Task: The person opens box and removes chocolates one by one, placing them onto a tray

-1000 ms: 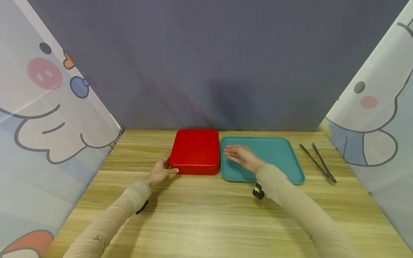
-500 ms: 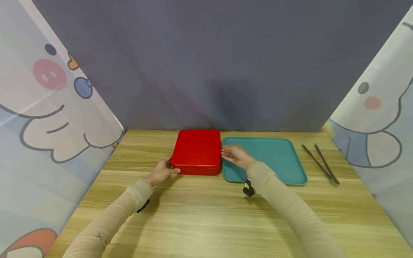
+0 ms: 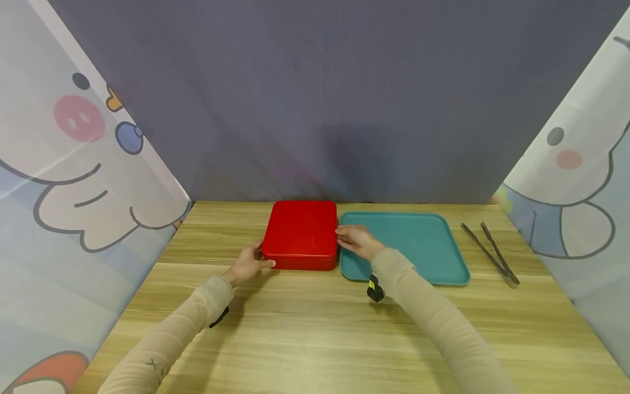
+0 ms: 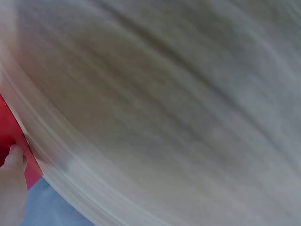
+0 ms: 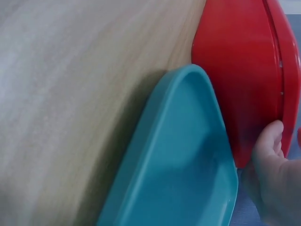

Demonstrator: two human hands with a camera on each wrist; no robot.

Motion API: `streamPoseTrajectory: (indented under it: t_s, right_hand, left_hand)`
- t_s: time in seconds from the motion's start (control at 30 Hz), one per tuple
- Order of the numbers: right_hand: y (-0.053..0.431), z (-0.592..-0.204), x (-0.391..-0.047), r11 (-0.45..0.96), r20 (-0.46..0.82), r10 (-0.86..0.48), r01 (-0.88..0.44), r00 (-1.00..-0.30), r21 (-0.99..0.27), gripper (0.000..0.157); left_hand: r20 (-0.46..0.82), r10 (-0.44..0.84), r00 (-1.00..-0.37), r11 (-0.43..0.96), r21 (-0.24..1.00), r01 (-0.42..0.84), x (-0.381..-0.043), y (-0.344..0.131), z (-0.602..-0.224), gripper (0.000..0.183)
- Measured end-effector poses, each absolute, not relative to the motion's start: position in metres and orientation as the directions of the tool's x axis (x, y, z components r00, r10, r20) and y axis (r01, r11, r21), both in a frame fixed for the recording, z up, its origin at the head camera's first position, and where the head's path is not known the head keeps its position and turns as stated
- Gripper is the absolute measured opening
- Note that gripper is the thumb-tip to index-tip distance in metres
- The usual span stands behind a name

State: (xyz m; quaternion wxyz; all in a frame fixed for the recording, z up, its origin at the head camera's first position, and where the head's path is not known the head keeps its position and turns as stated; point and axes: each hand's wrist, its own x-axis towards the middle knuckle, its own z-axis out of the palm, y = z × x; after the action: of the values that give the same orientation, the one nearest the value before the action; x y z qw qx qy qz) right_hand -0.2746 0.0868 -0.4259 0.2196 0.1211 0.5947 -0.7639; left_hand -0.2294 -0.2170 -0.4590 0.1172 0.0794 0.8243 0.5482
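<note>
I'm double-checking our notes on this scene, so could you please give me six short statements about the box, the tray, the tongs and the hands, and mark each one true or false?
1. The left hand grips the red box at its near left corner. True.
2. The red box stands open. False: it is closed.
3. The right hand touches the right side of the red box. True.
4. The tongs lie to the right of the teal tray. True.
5. The teal tray is left of the red box. False: it is on the right.
6. The tongs are squeezed shut. False: their far ends are spread apart.
</note>
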Motion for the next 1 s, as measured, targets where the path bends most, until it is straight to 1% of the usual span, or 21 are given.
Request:
streamPoseTrajectory:
  t_s: [0.17,0.27,0.5,1.0]
  right_hand:
    - [0.0829,-0.4272,-0.2733,-0.060,-0.416,-0.149,0.428,-0.897,-0.902,0.052]
    - [0.0805,-0.4274,-0.2721,-0.010,-0.405,-0.134,0.410,-0.905,-0.912,0.053]
    - [0.0803,-0.4264,-0.2708,0.020,-0.387,-0.118,0.388,-0.914,-0.922,0.050]
    - [0.0796,-0.4242,-0.2734,-0.003,-0.393,-0.107,0.395,-0.913,-0.919,0.049]
  left_hand:
    - [-0.109,0.268,-0.957,0.363,0.932,-0.005,-0.2285,-0.2177,-0.4592,0.074]
    - [-0.107,0.269,-0.957,0.348,0.938,-0.007,-0.2285,-0.2184,-0.4592,0.075]
    - [-0.104,0.272,-0.957,0.372,0.928,0.005,-0.2294,-0.2179,-0.4591,0.077]
    - [-0.115,0.261,-0.959,0.376,0.926,-0.009,-0.2299,-0.2177,-0.4588,0.075]
